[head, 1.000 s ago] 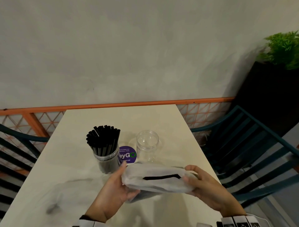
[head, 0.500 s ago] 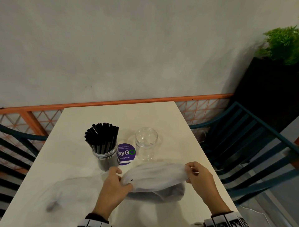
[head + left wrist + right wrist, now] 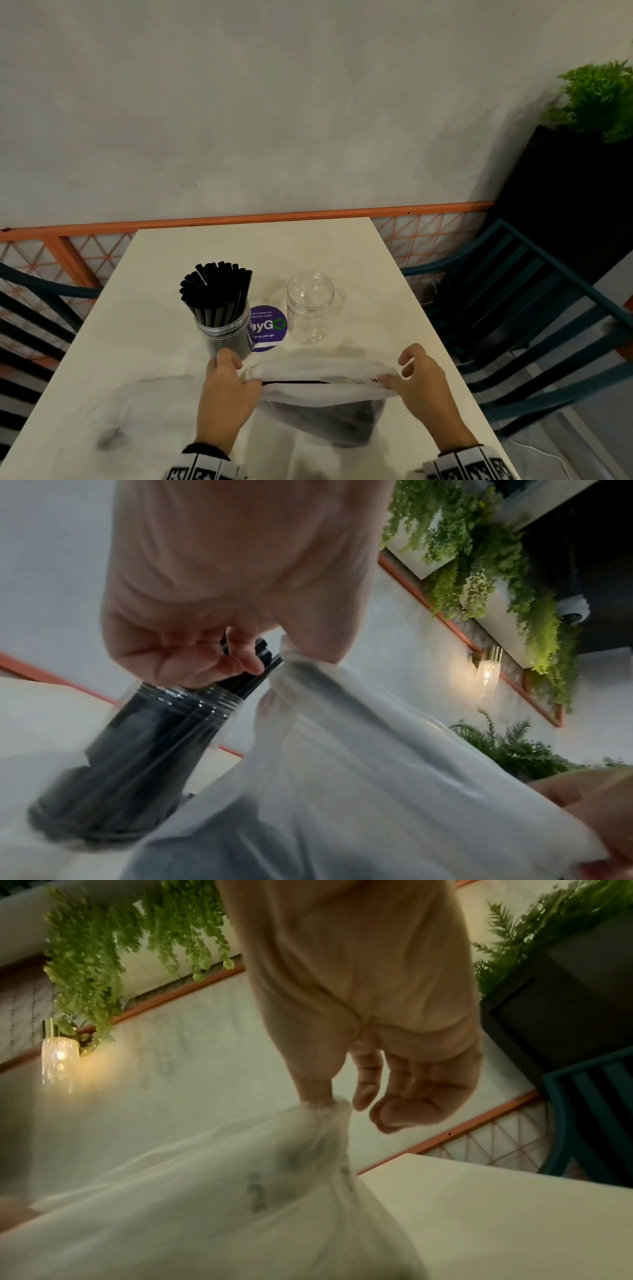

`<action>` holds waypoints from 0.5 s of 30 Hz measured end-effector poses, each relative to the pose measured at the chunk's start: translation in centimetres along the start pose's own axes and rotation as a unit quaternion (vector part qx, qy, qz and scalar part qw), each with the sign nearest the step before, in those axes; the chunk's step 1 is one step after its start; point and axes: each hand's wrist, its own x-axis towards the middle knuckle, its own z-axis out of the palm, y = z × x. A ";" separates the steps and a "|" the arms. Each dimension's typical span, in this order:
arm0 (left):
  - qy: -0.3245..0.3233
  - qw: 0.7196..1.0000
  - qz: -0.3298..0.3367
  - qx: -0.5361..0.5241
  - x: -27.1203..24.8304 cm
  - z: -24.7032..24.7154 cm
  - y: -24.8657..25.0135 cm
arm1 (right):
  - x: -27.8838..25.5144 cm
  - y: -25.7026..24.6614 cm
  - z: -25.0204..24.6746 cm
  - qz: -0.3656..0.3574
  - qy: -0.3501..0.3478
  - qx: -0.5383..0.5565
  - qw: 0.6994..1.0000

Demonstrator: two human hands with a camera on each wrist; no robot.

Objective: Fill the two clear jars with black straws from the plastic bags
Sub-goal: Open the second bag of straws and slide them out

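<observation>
Pinched at both ends above the near edge of the white table [image 3: 144,342]: a translucent plastic bag [image 3: 322,380], stretched sideways between the two hands. Left hand [image 3: 227,394] gripping the bag's left end, thumb against forefinger with the film bunched between (clearest in the left wrist view, where the remaining fingers [image 3: 219,664] curl inward toward the palm). Right hand [image 3: 423,383] holding the right end between thumb and forefinger; other fingers [image 3: 404,1104] loosely bent, clear of the film, touching nothing. Inside the bag, only a thin dark strip visible along its upper fold, presumably black straws [image 3: 291,381], though too veiled by the plastic for a count. Lower part of the bag hanging slack, grey and blurred, its bottom lost against the table.

Behind the left hand, standing upright: a clear jar packed with black straws [image 3: 222,308], its base partly covered by the knuckles. To its right, well apart from the bag: a second clear jar [image 3: 310,306], open-mouthed, nothing inside. Between the two jars, flat on the table: a round purple sticker [image 3: 269,329], lettering half hidden by the full jar. Both wrist views smeared with motion blur; printing on the bag illegible. Teal chair [image 3: 534,308] at right, cut off by the frame.
</observation>
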 end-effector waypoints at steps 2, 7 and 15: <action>-0.021 1.000 0.015 -0.010 -0.2 0.2 0.4 | 0.0 -0.3 0.1 -0.011 -0.006 0.008 1.000; -0.069 0.996 0.050 -0.028 -1.1 0.7 1.5 | -0.8 -0.7 2.2 -0.014 -0.026 0.007 1.000; -0.023 0.998 0.065 -0.010 -0.3 -0.5 0.5 | 0.6 0.1 0.5 0.024 -0.017 -0.006 1.000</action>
